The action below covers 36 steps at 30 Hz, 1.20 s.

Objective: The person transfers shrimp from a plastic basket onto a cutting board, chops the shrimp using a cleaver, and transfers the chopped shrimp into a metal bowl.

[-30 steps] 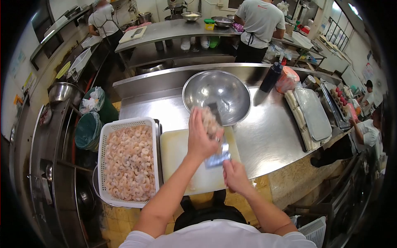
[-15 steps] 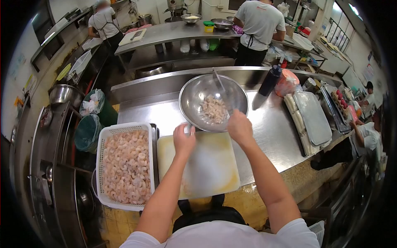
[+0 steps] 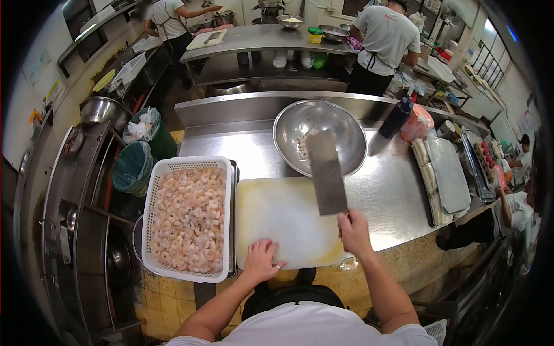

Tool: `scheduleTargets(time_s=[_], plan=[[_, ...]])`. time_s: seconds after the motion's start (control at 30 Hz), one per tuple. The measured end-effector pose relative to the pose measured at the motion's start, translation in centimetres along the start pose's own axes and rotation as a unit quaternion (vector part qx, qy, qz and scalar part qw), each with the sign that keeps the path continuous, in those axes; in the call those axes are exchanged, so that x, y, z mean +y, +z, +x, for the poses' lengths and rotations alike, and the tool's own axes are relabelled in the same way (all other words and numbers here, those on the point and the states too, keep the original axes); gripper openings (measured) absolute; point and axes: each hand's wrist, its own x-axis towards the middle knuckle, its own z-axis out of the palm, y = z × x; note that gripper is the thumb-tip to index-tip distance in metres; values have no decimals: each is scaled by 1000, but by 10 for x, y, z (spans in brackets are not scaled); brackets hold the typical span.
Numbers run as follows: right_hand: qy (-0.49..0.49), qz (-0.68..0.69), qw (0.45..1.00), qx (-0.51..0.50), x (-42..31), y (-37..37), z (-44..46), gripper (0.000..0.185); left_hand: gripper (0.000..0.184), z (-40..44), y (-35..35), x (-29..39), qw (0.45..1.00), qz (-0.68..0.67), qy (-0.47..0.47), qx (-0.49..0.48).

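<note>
My right hand (image 3: 355, 233) grips the handle of a broad cleaver (image 3: 328, 173). Its blade points away from me, over the far right part of the white cutting board (image 3: 294, 210) and across the near rim of the steel bowl (image 3: 356, 151). Pale chopped shrimp (image 3: 304, 141) lie in the bowl, partly hidden behind the blade. My left hand (image 3: 261, 262) rests at the board's near edge, fingers stretched onto its surface and holding nothing. To its left, a white perforated basket (image 3: 227, 219) is full of peeled shrimp (image 3: 187, 219).
Stacked trays (image 3: 444, 176), a dark bottle (image 3: 397, 117) and an orange bag (image 3: 416, 124) stand on the right of the steel counter (image 3: 386, 196). Lined bins (image 3: 131, 170) are at left. One co-worker (image 3: 384, 43) stands beyond the counter, others farther off.
My right hand has drawn the cleaver back from the bowl toward me, its blade now broadside. My left hand has moved from the bowl's near rim down to the board's near edge.
</note>
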Motion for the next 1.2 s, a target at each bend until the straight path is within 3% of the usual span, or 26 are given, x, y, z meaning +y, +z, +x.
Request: scheduleTargets(time_s=[0.13,0.23,0.33,0.37,0.63,0.73,0.83,0.93,1.0,1.07,1.13,1.2], plan=[[62,-66,993,-81,30,11,-56,28,43,-2,29,-35,999,18,40,8],[35,-81,991,-103,60,21,-86,24,32,13,36,-40,998,18,35,57],[126,-27,986,-108,59,26,-107,24,24,18,34,-37,998,44,30,43],[23,-64,994,-88,106,32,-107,24,23,18,33,-36,997,45,44,37],[31,-93,993,-67,101,23,-108,25,33,8,39,-38,979,53,193,31],[60,-102,991,-68,91,16,-103,27,42,11,41,-39,982,27,185,25],[91,-88,989,-72,78,9,-99,29,47,25,38,-35,996,13,47,76],[91,-84,990,-69,91,4,-96,29,52,72,24,-14,953,-136,-220,157],[89,-88,990,-69,101,0,-95,29,56,126,-3,12,930,-177,-214,239],[91,-95,989,-74,104,-3,-95,29,56,188,-41,45,911,-222,-143,316],[87,-105,988,-76,97,-7,-96,30,48,244,-62,67,882,-295,-96,356],[84,-111,987,-77,94,-9,-95,30,34,296,-64,73,888,-286,-39,357]])
